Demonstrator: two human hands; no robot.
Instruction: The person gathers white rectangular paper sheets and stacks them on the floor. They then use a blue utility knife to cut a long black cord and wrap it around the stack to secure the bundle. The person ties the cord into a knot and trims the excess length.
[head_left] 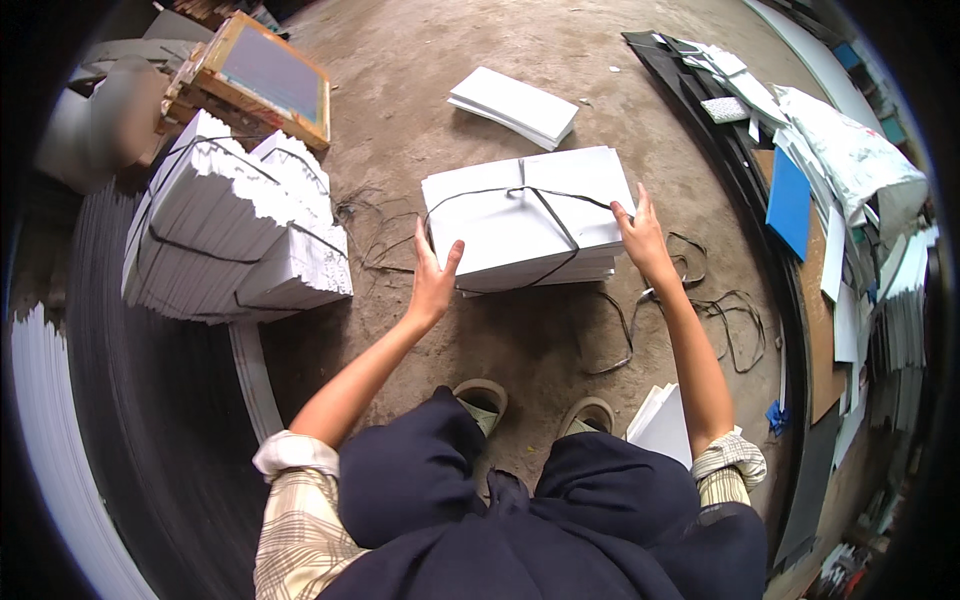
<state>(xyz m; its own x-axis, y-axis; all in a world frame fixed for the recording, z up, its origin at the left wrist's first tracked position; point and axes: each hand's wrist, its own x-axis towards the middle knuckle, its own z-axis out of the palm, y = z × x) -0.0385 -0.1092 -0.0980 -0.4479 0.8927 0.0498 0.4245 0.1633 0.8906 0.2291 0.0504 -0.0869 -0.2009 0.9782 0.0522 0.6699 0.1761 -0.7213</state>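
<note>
A tied stack of white sheets [500, 225] lies on the floor in front of my feet. Black strapping [545, 208] crosses its top and meets in a knot near the far edge. At its left end is my left hand [434, 282], fingers stretched along the side and thumb apart over the near corner. My right hand [643, 240] rests against the right end, its fingers extended upward and its thumb at the top edge beside the strap. Neither hand is closed round anything. Whether the fingertips press on the stack cannot be made out.
Loose black strap [735, 315] coils on the floor to the right. Beyond the stack lies a smaller pile of white sheets [515, 105]. Tied white bundles [215, 220] and a wooden framed screen [275, 75] stand left. Boards and scraps, including a blue panel [790, 205], line the right.
</note>
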